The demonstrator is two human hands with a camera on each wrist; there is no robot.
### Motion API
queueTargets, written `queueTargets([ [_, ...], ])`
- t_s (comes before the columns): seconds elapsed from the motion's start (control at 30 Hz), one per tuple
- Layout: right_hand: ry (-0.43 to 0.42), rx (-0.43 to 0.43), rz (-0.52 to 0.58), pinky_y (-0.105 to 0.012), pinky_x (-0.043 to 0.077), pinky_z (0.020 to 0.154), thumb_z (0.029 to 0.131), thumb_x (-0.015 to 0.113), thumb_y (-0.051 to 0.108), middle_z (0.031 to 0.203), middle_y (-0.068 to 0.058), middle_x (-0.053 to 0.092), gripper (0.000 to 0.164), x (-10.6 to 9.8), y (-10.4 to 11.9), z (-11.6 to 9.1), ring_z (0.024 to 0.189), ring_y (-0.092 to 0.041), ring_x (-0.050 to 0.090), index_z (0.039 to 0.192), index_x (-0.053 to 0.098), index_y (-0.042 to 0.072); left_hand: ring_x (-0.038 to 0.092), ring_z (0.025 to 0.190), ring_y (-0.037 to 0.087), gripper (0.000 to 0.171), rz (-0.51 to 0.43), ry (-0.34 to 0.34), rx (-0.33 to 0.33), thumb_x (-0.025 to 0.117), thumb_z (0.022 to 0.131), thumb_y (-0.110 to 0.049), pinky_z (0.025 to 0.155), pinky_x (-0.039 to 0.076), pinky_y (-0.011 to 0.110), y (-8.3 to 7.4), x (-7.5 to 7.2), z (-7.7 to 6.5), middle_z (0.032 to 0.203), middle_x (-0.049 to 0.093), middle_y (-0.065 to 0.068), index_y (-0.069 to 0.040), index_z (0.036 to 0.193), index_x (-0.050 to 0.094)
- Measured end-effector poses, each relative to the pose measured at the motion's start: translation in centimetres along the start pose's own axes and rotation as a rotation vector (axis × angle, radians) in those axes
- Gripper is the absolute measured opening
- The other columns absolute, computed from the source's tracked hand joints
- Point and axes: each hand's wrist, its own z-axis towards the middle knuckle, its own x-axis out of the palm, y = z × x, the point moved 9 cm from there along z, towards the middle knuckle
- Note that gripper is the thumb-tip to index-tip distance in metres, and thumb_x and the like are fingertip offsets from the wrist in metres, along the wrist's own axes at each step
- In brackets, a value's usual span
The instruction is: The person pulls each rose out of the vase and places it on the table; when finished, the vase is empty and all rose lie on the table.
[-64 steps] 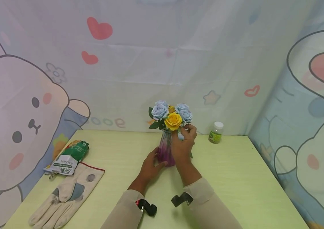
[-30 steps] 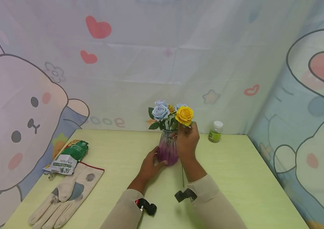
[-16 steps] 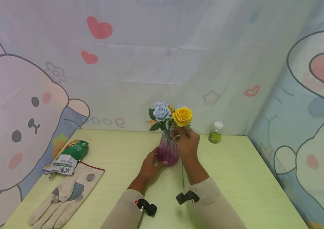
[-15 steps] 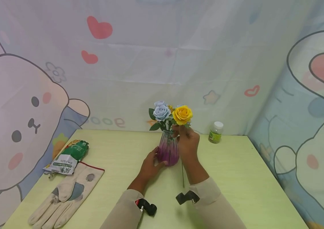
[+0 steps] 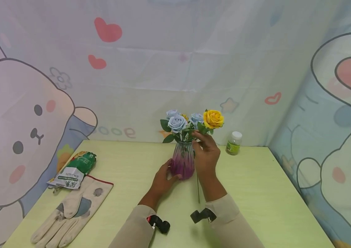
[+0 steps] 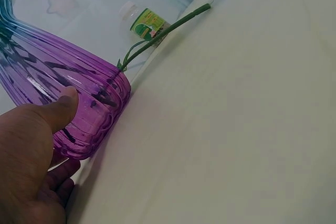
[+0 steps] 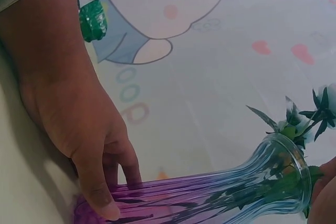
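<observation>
Clamping the left hand (image 5: 162, 181) low round 1 vase (image 5: 182, 162) on the table (image 5: 256, 193); gripping 1 yellow rose (image 5: 213, 119) in the curled fingers (image 5: 205, 139) of the right hand (image 5: 207, 156), holding its stem (image 5: 198, 191) outside the vase.

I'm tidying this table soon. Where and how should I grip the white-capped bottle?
Probably grip the bottle round its labelled body, below the cap, coming from the front right: it stands upright, with the backdrop close behind and the right hand and yellow rose to its left.
</observation>
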Motion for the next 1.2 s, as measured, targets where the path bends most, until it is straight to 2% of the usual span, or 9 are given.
queueTargets([
  [0.1, -0.023, -0.042, 0.027, -0.019, 0.063, 0.093, 0.092, 0.072, -0.019, 0.115, -0.021, 0.078, 0.022, -0.2, 0.1, 0.1, 0.117, -0.008, 0.072, 0.113, 0.078, -0.013, 0.047, 0.157, 0.045, 0.086, 0.010, 0.001, -0.001, 0.079, 0.101, -0.032, 0.131, 0.038, 0.061, 0.0, 0.0, 0.1, 0.167, 0.050, 0.024, -0.001, 0.169, 0.035],
  [0.17, -0.035, -0.063, 0.058, -0.021, 0.064, 0.094, 0.091, 0.074, -0.019, 0.112, -0.015, 0.080, 0.019, -0.3, -0.1, 0.3, 0.114, -0.008, 0.075, 0.110, 0.077, -0.016, 0.048, 0.156, 0.045, 0.086, 0.017, -0.001, 0.004, 0.079, 0.101, -0.032, 0.130, 0.038, 0.062, -0.1, -0.1, 0.1, 0.166, 0.051, 0.025, 0.000, 0.168, 0.036],
  [0.37, -0.040, -0.119, 0.202, -0.025, 0.067, 0.093, 0.089, 0.073, -0.024, 0.108, 0.000, 0.083, 0.015, -0.6, -0.4, 0.6, 0.106, -0.012, 0.080, 0.104, 0.073, -0.024, 0.049, 0.155, 0.045, 0.084, 0.006, 0.001, 0.012, 0.078, 0.102, -0.031, 0.131, 0.038, 0.062, -0.1, 0.0, -0.1, 0.165, 0.051, 0.024, -0.001, 0.168, 0.036],
  [0.53, -0.032, -0.122, 0.288, -0.027, 0.067, 0.092, 0.089, 0.071, -0.026, 0.109, -0.004, 0.083, 0.016, -0.8, -0.4, 0.7, 0.102, -0.014, 0.082, 0.105, 0.071, -0.026, 0.050, 0.154, 0.044, 0.084, -0.007, 0.005, 0.012, 0.078, 0.102, -0.033, 0.131, 0.038, 0.061, -0.2, 0.0, -0.2, 0.165, 0.052, 0.023, -0.002, 0.168, 0.036],
  [0.77, -0.079, -0.058, 0.313, -0.029, 0.067, 0.094, 0.087, 0.074, -0.024, 0.107, -0.005, 0.085, 0.020, -1.5, -0.3, 1.4, 0.104, -0.018, 0.082, 0.102, 0.080, -0.012, 0.046, 0.158, 0.044, 0.085, -0.003, 0.010, 0.006, 0.078, 0.102, -0.034, 0.132, 0.036, 0.062, -0.2, 0.1, -0.2, 0.167, 0.051, 0.023, -0.002, 0.169, 0.035],
  [1.03, -0.128, 0.040, 0.346, -0.029, 0.067, 0.096, 0.089, 0.074, -0.023, 0.106, -0.003, 0.085, 0.021, -2.6, -0.8, 2.0, 0.110, -0.016, 0.081, 0.105, 0.081, -0.012, 0.045, 0.158, 0.045, 0.085, 0.001, 0.006, 0.005, 0.079, 0.102, -0.032, 0.132, 0.036, 0.061, -0.1, 0.0, -0.1, 0.166, 0.051, 0.024, 0.000, 0.168, 0.036],
  [1.2, -0.184, 0.076, 0.391, -0.028, 0.067, 0.095, 0.088, 0.074, -0.024, 0.103, -0.004, 0.085, 0.029, -3.5, -0.5, 2.6, 0.110, -0.017, 0.079, 0.100, 0.086, 0.000, 0.046, 0.158, 0.045, 0.086, 0.002, 0.009, 0.002, 0.079, 0.102, -0.033, 0.132, 0.036, 0.061, 0.0, 0.1, 0.0, 0.166, 0.051, 0.024, 0.000, 0.168, 0.036],
])
